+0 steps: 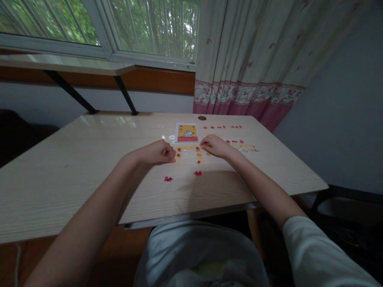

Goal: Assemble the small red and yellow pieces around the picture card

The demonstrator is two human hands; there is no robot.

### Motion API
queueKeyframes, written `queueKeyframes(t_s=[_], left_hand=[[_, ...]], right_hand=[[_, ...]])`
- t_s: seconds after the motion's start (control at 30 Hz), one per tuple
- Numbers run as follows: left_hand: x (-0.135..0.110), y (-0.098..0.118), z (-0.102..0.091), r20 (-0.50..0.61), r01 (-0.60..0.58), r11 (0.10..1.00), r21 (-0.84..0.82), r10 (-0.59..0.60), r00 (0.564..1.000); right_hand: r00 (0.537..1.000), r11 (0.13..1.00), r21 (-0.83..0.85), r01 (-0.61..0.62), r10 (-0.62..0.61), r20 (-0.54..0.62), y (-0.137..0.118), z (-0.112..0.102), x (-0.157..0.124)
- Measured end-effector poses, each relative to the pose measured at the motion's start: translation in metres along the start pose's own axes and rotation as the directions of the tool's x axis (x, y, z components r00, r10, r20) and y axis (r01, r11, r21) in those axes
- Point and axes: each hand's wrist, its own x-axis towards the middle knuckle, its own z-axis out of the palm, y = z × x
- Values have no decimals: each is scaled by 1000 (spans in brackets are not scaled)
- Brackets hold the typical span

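A partly joined jigsaw puzzle (188,148) lies on the table, its yellow pieces forming a top edge and two sides around bare wood. At its left side is my left hand (158,151), fingers curled and tips down against the yellow pieces. My right hand (214,146) has its thumb and fingers pinched at the puzzle's upper right corner. Whether either hand grips a piece is hidden by the fingers. Below the frame lie two loose red puzzle pieces, one at left (168,179) and one at right (198,173).
Behind the puzzle lies a picture card (187,132) of a white cartoon animal on yellow and red. Red pieces (220,127) line the back right; more yellow and white pieces (248,148) lie beyond my right wrist. A raised shelf (74,63) stands at back left.
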Motion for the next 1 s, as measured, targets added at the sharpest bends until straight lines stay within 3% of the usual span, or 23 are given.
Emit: queueKeyframes(t_s=[0.3, 1.0], left_hand=[[0, 1, 2, 49, 57, 998, 2, -57, 997], [4, -5, 2, -43, 80, 995, 56, -77, 996]], right_hand=[[1000, 1000, -9, 10, -10, 3, 0, 0, 0], [999, 1000, -12, 22, -22, 26, 1, 2, 1]])
